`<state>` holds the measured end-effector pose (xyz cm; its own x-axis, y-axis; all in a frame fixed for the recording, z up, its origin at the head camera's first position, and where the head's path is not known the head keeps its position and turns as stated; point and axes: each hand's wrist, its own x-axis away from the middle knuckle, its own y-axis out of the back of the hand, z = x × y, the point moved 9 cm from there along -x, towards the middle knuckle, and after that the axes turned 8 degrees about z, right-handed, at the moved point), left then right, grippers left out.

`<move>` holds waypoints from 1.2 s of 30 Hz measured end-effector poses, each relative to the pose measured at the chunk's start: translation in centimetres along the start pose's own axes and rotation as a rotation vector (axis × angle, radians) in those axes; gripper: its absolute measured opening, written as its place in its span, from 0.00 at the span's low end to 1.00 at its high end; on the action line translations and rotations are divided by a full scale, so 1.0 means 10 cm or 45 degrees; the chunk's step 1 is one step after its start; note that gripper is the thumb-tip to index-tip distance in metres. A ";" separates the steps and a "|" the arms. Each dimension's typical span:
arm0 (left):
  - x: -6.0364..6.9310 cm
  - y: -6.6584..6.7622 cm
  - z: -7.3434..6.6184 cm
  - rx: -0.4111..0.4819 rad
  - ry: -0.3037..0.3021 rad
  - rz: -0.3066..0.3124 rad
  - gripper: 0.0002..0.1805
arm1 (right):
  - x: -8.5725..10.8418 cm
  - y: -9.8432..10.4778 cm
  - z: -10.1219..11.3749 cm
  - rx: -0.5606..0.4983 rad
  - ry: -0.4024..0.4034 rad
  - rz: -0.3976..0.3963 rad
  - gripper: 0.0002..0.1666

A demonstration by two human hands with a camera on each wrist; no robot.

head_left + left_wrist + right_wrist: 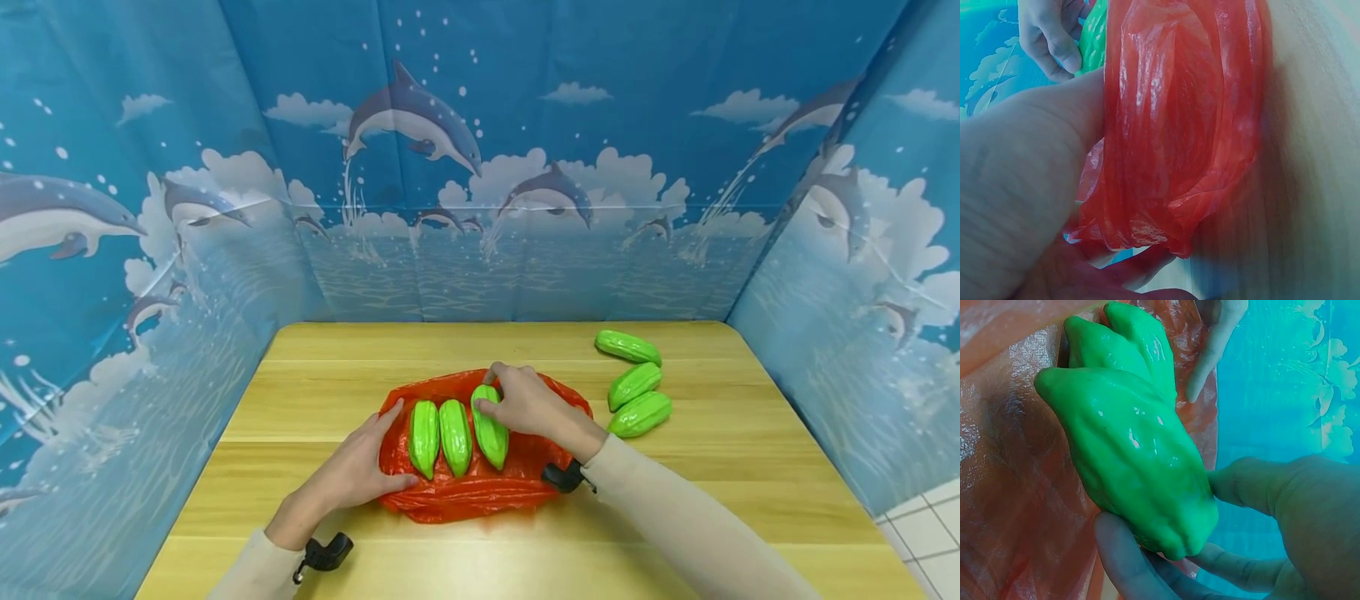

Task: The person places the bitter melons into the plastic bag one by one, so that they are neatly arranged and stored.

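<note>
Right wrist view shows fingers beneath the held gourd's (491, 442) blunt end, which head view does not: the right hand (528, 408) is part-closed, pinching it. Left wrist view shows the bag's (465, 502) wall covering part of the left hand (352, 467), which is spread wide at the bag's nine o'clock edge. Two gourds (455, 437) lie in the bag, at nine o'clock from the held gourd; whether that one rests inside, cannot tell. Head view alone shows three loose gourds (635, 383) at the bag's two o'clock, on the table (405, 554).
</note>
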<state>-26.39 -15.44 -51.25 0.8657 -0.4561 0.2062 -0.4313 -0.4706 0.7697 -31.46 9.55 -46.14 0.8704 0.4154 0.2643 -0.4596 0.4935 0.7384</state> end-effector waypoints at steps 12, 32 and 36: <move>-0.01 -0.01 0.01 0.006 -0.011 0.010 0.69 | 0.00 -0.02 -0.05 -0.039 -0.044 0.008 0.26; 0.00 -0.02 0.04 0.008 0.036 0.012 0.70 | 0.19 0.06 -0.13 -0.091 -0.004 -0.113 0.22; 0.01 -0.02 0.03 0.004 0.033 0.020 0.70 | 0.25 0.14 -0.11 -0.111 0.008 -0.152 0.22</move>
<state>-26.29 -15.63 -51.56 0.8651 -0.4439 0.2336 -0.4456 -0.4660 0.7644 -30.06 12.14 -45.15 0.9188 0.3542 0.1740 -0.3669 0.6041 0.7074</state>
